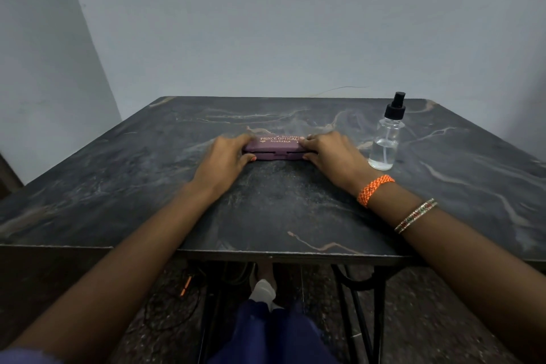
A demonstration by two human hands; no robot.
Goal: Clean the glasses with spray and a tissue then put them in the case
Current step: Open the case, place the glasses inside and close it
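My left hand and right hand grip ends of purple case, fingers curled over lid, thumbs at front edge. Case closed, flat on dark marbled surface. Spray bottle upright just right of my right hand. Glasses not visible.

Closed purple case, upright spray bottle

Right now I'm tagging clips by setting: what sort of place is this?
Probably a plain room at home: a dark marble-pattern table on an iron treadle-style frame, against bare grey walls.
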